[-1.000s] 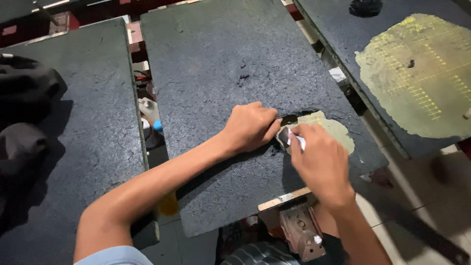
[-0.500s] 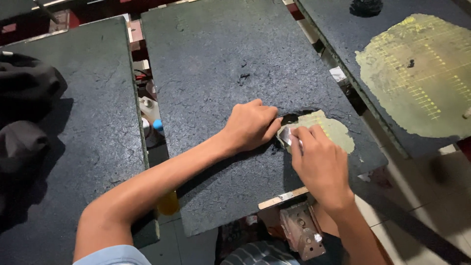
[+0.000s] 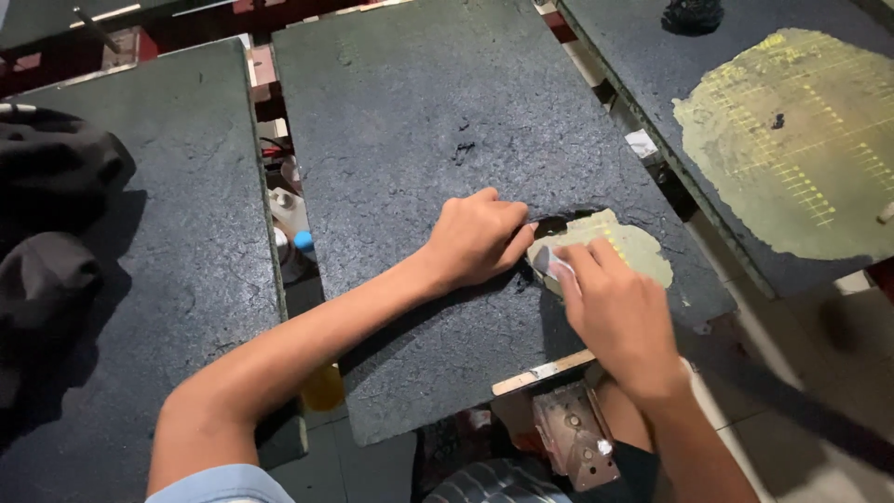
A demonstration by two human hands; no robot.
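Middle board (image 3: 410, 121), dark and rough-coated, fills the centre; a bare yellow patch (image 3: 626, 244) shows near its right edge. Right board (image 3: 792, 140) has a bigger scraped yellow area. Dark cloth (image 3: 47, 205) lies on left board (image 3: 177, 279). Left hand (image 3: 477, 237) presses flat on the coating, fingers curled, holding nothing, just beside the patch. Right hand (image 3: 616, 307) pinches a small scraper (image 3: 551, 265), blade at the patch's left rim.

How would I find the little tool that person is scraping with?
Look at the middle dark board, near its lower right corner, where a pale yellow-green scraped patch shows. The right hand pinches a small flat scraper at the patch's left edge, beside the left hand. It is the only shiny light-coloured thing on that board.
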